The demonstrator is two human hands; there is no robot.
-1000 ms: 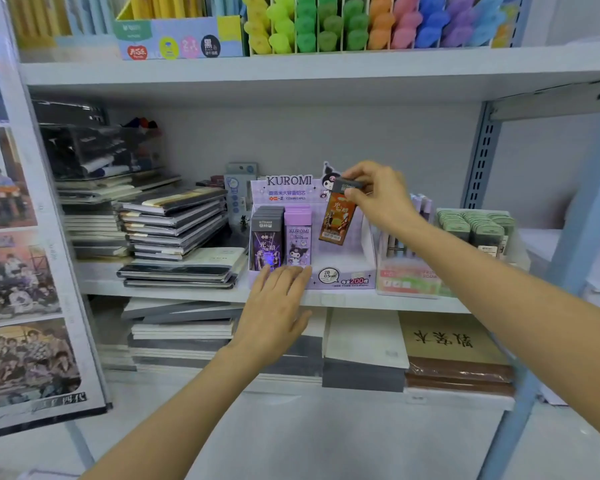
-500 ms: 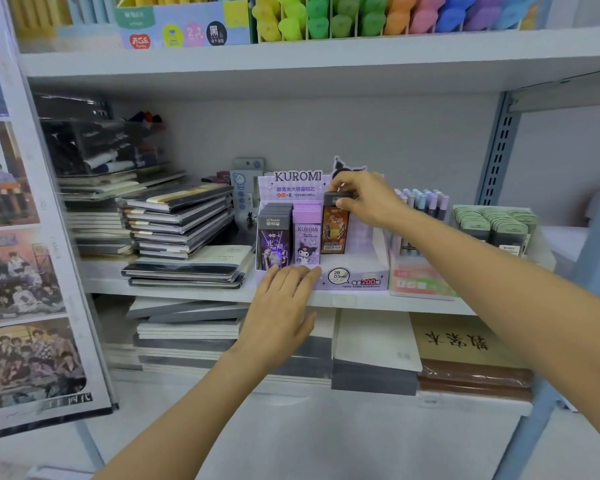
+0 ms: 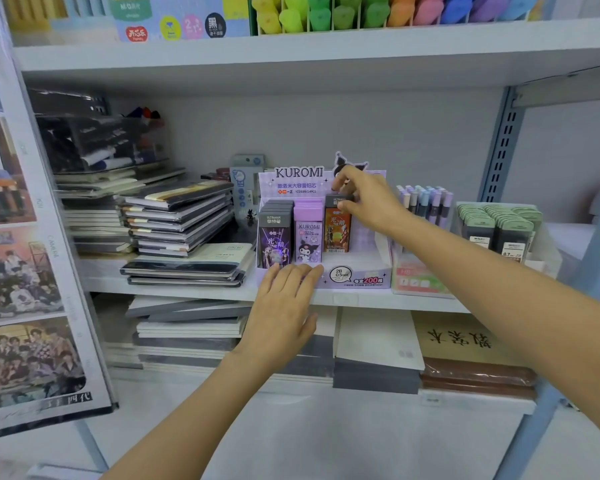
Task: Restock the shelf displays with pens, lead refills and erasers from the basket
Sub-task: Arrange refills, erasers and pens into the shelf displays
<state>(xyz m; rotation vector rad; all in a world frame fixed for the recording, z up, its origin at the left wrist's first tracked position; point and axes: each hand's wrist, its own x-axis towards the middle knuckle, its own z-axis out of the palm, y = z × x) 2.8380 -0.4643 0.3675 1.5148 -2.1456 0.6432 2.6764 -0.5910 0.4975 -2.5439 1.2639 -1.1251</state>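
The right hand (image 3: 364, 202) is reaching in from the right and is pinching the orange lead refill box (image 3: 337, 233), a slim rectangular case with a dark grey cap, between the thumb and the curled fingers at the cap. The orange lead refill box is standing upright in the third column of the lilac cardboard display carton (image 3: 361, 280), which is printed KUROMI on its raised back card and is sitting on the white shelf board (image 3: 395, 301). The box is sitting further back than the front items of the two columns to its left, and white carton floor is showing in front of it. Whether its base is resting fully on that floor cannot be told. The first column is holding a row of dark purple lead refill boxes (image 3: 274, 240) with grey caps. The second column is holding a row of lilac lead refill boxes (image 3: 308, 237), just beside the orange one. The left hand (image 3: 284, 306) is lying flat, fingers straight and pressed together, with the fingertips touching the front lip of the carton below those two rows; it is holding nothing. To the left of the carton, stacks of dark-covered notebooks (image 3: 181, 220) are lying on the same shelf board. To the right, pastel-barrelled pens (image 3: 426, 206) are standing upright in a display box, and beyond them green-capped grey refill packs (image 3: 492, 226) are standing in rows. A panel of group photographs (image 3: 21, 271) is hanging at the far left.
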